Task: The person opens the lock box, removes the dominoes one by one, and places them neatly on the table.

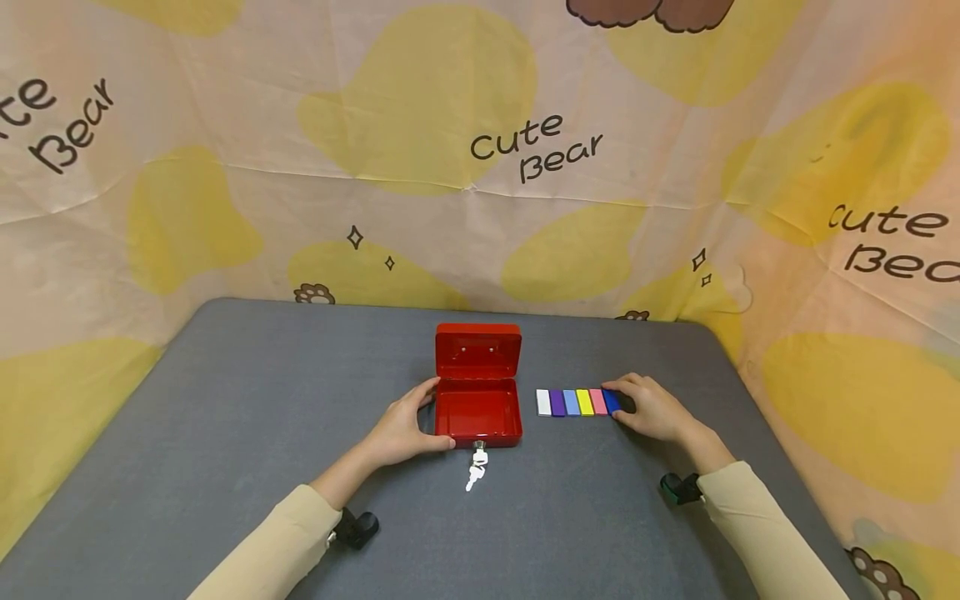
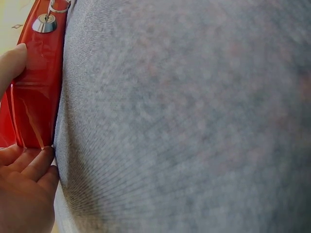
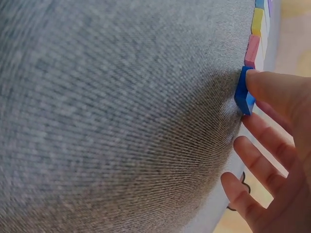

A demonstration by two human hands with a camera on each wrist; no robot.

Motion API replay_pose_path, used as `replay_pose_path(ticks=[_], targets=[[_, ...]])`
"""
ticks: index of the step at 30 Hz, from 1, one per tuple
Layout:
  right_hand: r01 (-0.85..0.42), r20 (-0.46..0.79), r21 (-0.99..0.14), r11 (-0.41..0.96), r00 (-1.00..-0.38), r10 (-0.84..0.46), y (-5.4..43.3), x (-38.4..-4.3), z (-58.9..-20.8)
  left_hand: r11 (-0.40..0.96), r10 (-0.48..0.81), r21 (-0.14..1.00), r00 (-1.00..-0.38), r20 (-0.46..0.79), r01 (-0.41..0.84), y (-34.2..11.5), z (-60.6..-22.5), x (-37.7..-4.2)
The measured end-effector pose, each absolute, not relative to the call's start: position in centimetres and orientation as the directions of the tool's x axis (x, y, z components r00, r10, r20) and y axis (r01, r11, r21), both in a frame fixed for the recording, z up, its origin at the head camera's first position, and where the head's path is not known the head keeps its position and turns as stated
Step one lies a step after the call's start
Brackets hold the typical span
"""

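Observation:
A small red metal cash box [image 1: 516, 414] stands on the table with its lid [image 1: 477, 353] raised and nothing inside. Keys [image 1: 477, 471] hang from the lock [image 2: 45, 23] at its front. My left hand [image 1: 400, 428] holds the box's left side, thumb by the front corner and fingertips against the side wall. Right of the box, flat rectangular blocks form a row: white [image 1: 543, 402], purple [image 1: 557, 402], light blue [image 1: 572, 402], yellow [image 1: 584, 402], pink [image 1: 597, 402] and dark blue. Thumb and forefinger of my right hand [image 1: 654, 408] pinch the dark blue block [image 3: 241, 91], its other fingers spread.
Grey cloth covers the table [image 1: 300, 367]. A printed curtain [image 1: 420, 100] hangs behind it and along both sides. Dark wrist straps [image 1: 355, 528] sit at both sleeve cuffs.

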State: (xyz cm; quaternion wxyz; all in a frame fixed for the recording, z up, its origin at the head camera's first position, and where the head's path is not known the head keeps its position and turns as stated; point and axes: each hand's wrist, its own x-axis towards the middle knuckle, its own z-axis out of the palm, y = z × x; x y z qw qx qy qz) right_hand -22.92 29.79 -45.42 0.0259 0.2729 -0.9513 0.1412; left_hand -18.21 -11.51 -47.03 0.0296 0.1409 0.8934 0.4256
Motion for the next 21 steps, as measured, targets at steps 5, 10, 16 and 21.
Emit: replay_pose_path(ticks=[5, 10, 16, 21], targets=[[-0.537, 0.144, -0.253, 0.805, -0.843, -0.518, 29.6, -22.8, -45.1, 0.593, 0.283, 0.769, -0.956, 0.079, 0.239, -11.5, -47.0, -18.3], [-0.529, 0.128, -0.257, 0.809, -0.848, -0.514, 29.0, -22.8, -44.7, 0.599, 0.286, 0.764, -0.955, 0.074, 0.239, -11.5, -47.0, -18.3], [-0.556, 0.186, -0.250, 0.793, -0.831, -0.524, 27.9, -23.0, -44.5, 0.604, 0.293, 0.765, -0.955, 0.049, 0.224, -11.7, -46.8, -18.3], [-0.574, 0.237, -0.228, 0.786, -0.816, -0.527, 26.9, -22.8, -44.1, 0.607, 0.312, 0.764, -0.950, 0.024, 0.219, -11.9, -46.4, -18.3]])
